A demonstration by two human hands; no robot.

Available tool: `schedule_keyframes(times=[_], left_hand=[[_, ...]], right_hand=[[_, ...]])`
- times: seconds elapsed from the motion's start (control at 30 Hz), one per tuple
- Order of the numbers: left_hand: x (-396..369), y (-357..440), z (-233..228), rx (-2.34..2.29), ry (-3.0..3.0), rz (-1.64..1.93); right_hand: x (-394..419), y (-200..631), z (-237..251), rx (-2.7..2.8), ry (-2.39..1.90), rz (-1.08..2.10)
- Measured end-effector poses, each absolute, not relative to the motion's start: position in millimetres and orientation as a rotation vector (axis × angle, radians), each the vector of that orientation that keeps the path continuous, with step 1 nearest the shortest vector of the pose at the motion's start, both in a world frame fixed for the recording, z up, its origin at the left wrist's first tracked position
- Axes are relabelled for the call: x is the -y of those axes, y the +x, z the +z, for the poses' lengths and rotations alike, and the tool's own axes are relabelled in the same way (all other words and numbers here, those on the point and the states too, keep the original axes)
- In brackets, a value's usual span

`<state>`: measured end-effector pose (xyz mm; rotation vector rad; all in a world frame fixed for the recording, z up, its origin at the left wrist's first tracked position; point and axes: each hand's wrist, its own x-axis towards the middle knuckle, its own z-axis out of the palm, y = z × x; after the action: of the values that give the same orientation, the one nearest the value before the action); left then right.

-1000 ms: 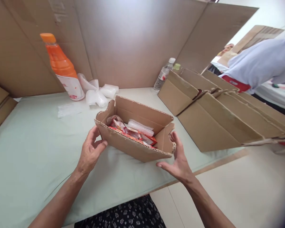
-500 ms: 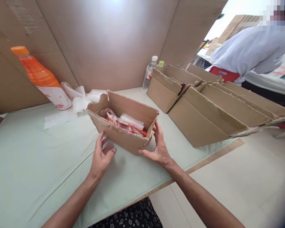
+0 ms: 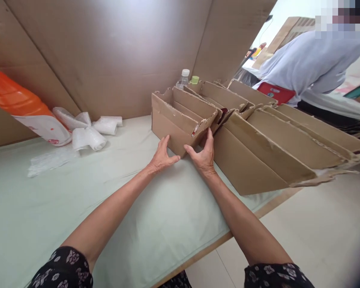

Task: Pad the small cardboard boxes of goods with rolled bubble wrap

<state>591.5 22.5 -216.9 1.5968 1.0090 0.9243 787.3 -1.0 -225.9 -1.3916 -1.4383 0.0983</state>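
Observation:
A small open cardboard box stands on the pale green table, pushed up against a row of similar cardboard boxes to its right. My left hand lies flat against the box's near left side. My right hand holds the box's near right corner, thumb on the front, fingers up by the torn rim. The box's contents are hidden from this angle, apart from a sliver of red and white at the rim.
A tall cardboard screen walls the table's back. An orange bottle and crumpled plastic bags lie at the left. Two capped bottles stand behind the boxes. A person in a light shirt is at the right. The table edge runs near me.
Both hands slid the small box away from me and to the right, up against the row of boxes. The red and white packets inside have gone out of sight.

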Motion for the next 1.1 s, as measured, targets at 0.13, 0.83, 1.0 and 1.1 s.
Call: schedule_keyframes(times=[0.13, 0.83, 1.0, 1.1], left_hand=[[-34.4, 599.8, -232.9, -1.037, 1.712, 0.998], [-44.5, 630.3, -260.4, -1.152, 1.933, 1.199], [-42.9, 632.0, -260.1, -1.212, 1.941, 1.196], [-41.9, 634.4, -259.0, -1.240, 1.950, 1.188]], right_hand=[[2.3, 788.1, -240.1, 1.390, -1.424, 0.133], [18.1, 796.6, -220.1, 1.428, -1.878, 0.198], [27.1, 793.3, -206.9, 1.698, -2.084, 0.219], [29.3, 784.9, -204.3, 1.827, -2.026, 0.206]])
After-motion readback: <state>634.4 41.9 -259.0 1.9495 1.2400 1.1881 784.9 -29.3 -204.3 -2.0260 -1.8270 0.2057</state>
